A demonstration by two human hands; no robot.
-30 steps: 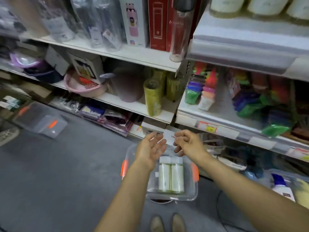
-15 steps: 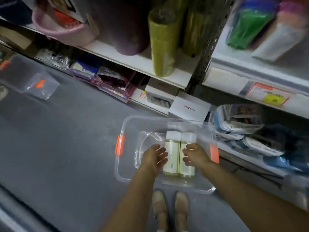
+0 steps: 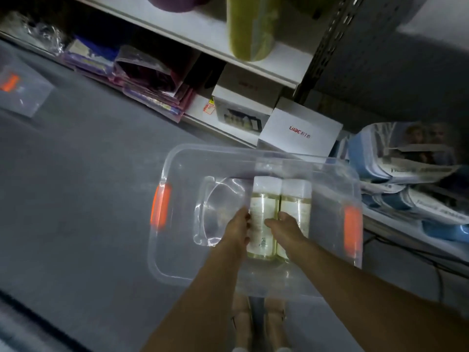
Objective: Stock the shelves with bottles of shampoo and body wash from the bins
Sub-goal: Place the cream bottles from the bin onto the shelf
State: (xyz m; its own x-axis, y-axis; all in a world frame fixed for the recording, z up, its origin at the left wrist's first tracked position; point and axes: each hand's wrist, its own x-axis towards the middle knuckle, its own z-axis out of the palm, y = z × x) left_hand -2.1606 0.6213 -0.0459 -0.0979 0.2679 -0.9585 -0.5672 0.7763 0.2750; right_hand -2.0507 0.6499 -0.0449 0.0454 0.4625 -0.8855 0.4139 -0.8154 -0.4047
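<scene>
Head: both hands (image 3: 237, 228) (image 3: 285, 228) around bottles (image 3: 265, 196)

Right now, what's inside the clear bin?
Two white-capped bottles lie side by side in the clear bin. The left hand and right hand cover parts of their labels.

Grey shop floor (image 3: 88, 199) runs along white shelving

A clear container with an orange clip (image 3: 17, 90) lies on the floor, far left; the bottom shelf (image 3: 220, 132) carries purple packets (image 3: 152, 80) and white boxes (image 3: 243, 97); a yellow-green roll (image 3: 251, 29) stands on the shelf above (image 3: 193, 34).
</scene>
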